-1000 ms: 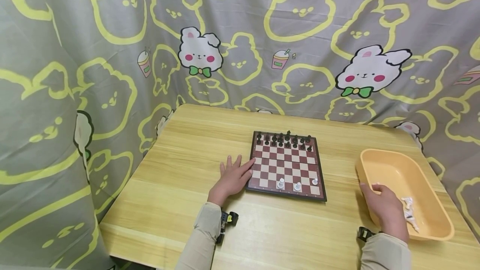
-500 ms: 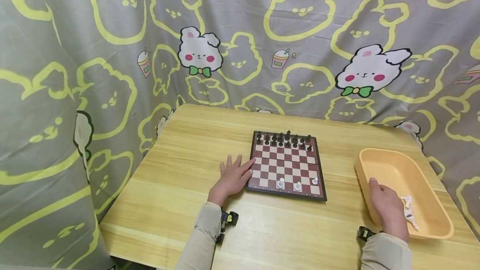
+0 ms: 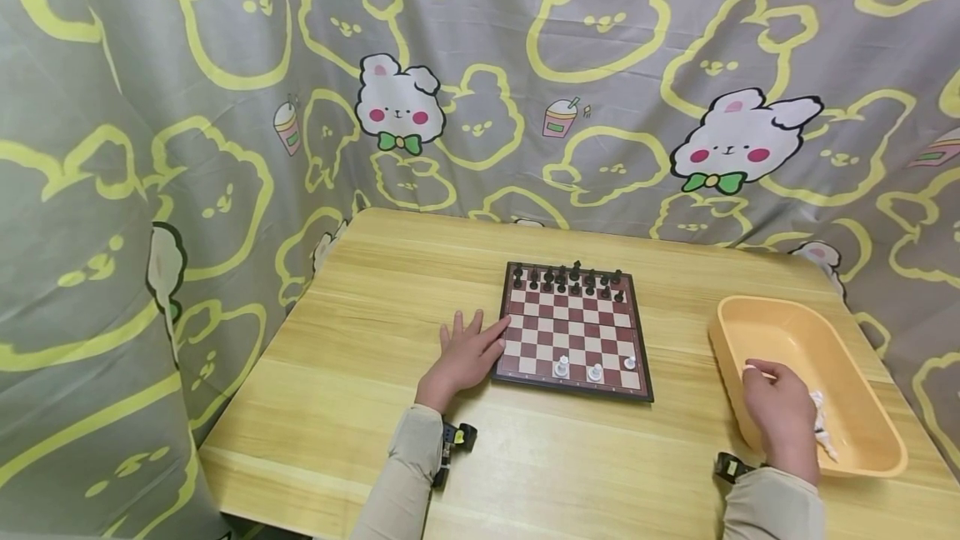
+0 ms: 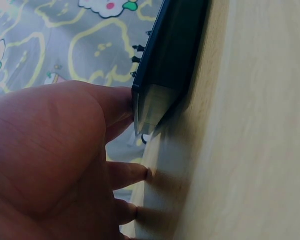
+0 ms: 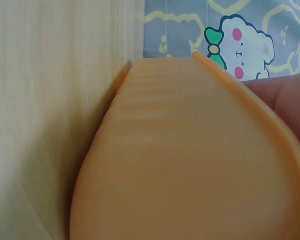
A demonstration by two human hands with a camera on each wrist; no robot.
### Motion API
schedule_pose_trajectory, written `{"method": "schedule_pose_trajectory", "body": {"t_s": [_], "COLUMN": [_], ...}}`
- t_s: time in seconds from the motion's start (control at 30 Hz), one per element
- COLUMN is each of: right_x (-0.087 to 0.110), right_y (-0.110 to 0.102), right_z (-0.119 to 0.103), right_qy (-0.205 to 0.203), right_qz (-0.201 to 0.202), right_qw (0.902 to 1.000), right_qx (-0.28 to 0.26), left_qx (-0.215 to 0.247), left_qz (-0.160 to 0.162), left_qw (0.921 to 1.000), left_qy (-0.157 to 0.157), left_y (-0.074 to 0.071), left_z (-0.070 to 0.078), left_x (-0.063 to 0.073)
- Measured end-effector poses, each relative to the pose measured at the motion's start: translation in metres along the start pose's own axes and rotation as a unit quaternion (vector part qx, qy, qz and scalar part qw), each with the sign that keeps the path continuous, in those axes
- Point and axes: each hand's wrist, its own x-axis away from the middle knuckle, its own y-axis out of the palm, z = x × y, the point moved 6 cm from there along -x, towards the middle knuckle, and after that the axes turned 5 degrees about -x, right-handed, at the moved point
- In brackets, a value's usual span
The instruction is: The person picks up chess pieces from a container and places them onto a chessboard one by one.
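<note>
My left hand (image 3: pixel 465 357) lies with fingers spread at the left edge of the folding chessboard (image 3: pixel 570 327); in the left wrist view the thumb and index finger touch the board's dark side (image 4: pixel 174 55), while other fingertips rest on the wood. Black chess pieces (image 3: pixel 561 277) stand in two rows at the far end. Near the board's front stand a few white pieces, among them a tall one (image 3: pixel 561 367). My right hand (image 3: pixel 780 411) is over the orange tub (image 3: pixel 832 348), pinching a small white chess piece (image 3: pixel 748 368) at its fingertips, mostly hidden by them.
More white pieces (image 3: pixel 822 432) lie in the tub, partly behind the right hand. The tub's tall side wall (image 5: pixel 179 150) fills the right wrist view. A wooden table (image 3: pixel 375 298) carries everything, with a patterned curtain (image 3: pixel 480 90) behind and at the left.
My right hand has moved slightly within the tub, and a bit of white shows at its fingertips now. The tub has shifted very slightly left. My left hand and the board have stayed still.
</note>
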Motion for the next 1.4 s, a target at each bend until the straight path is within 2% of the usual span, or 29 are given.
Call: {"method": "schedule_pose_trajectory", "body": {"t_s": [0.6,0.83,0.97,1.07,1.17,1.3,1.4], "right_x": [-0.002,-0.004,-0.002,0.0,0.003,0.007,0.011], "right_y": [-0.004,-0.009,-0.013,-0.014,-0.015,-0.015,-0.014], "right_z": [-0.001,0.0,-0.001,-0.004,-0.009,-0.017,-0.025], "right_qy": [-0.031,-0.013,-0.007,-0.018,-0.051,-0.115,-0.163], "right_qz": [0.045,0.089,0.12,0.153,0.194,0.241,0.262], "right_qw": [0.9983,0.9959,0.9911,0.9826,0.9694,0.9443,0.9251], "right_qx": [0.016,-0.013,-0.059,-0.104,-0.142,-0.192,-0.222], "left_qx": [-0.001,0.0,0.0,0.0,0.0,0.001,0.0], "left_qz": [0.001,0.002,0.002,0.001,0.001,0.0,-0.001], "left_qw": [1.0,1.0,1.0,1.0,1.0,1.0,1.0], "left_qy": [0.002,0.002,0.003,0.003,0.004,0.002,-0.002], "left_y": [0.0,0.0,0.001,0.001,0.001,0.003,0.003], "left_z": [-0.001,-0.001,-0.001,-0.001,-0.002,-0.003,-0.003], "left_x": [0.0,0.0,0.0,0.0,0.0,-0.001,-0.002]}}
